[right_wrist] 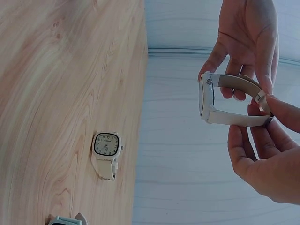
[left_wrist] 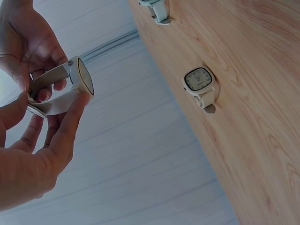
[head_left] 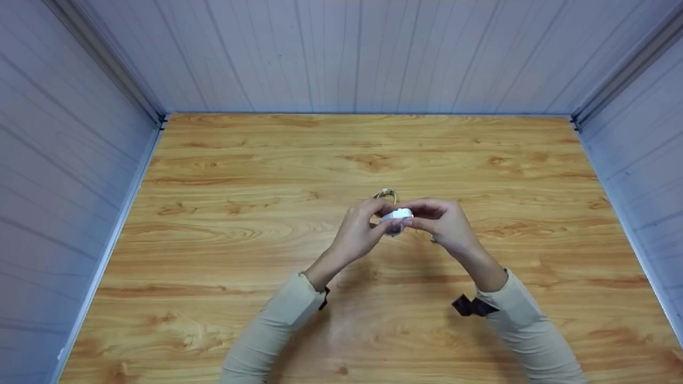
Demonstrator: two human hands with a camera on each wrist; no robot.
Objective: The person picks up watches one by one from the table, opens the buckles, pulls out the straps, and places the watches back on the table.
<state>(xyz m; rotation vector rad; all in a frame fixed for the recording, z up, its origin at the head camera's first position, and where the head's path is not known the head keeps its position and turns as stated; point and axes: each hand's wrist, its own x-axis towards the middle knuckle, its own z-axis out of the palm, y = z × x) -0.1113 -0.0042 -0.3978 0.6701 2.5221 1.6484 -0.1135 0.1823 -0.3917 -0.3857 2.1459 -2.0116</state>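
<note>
A white wristwatch point(head_left: 399, 214) is held up between both hands, its strap curved into a loop. In the left wrist view its case point(left_wrist: 82, 79) is seen edge-on, with the strap ends meeting at the fingertips. My left hand point(head_left: 356, 229) grips the watch from the left, thumb in front. From the right, my right hand point(head_left: 451, 226) pinches it with thumb and fingers. The right wrist view shows a metal buckle point(right_wrist: 260, 96) on the strap, close to the fingers. Fingers partly hide where the two strap ends meet.
A cream watch point(right_wrist: 107, 145) with a rounded-square dial lies on the wood-grain table point(head_left: 240, 224). A mint-green watch point(left_wrist: 154, 7) lies near it, cut off by the frame. Pale panel walls point(head_left: 341, 58) enclose the table at the back and both sides.
</note>
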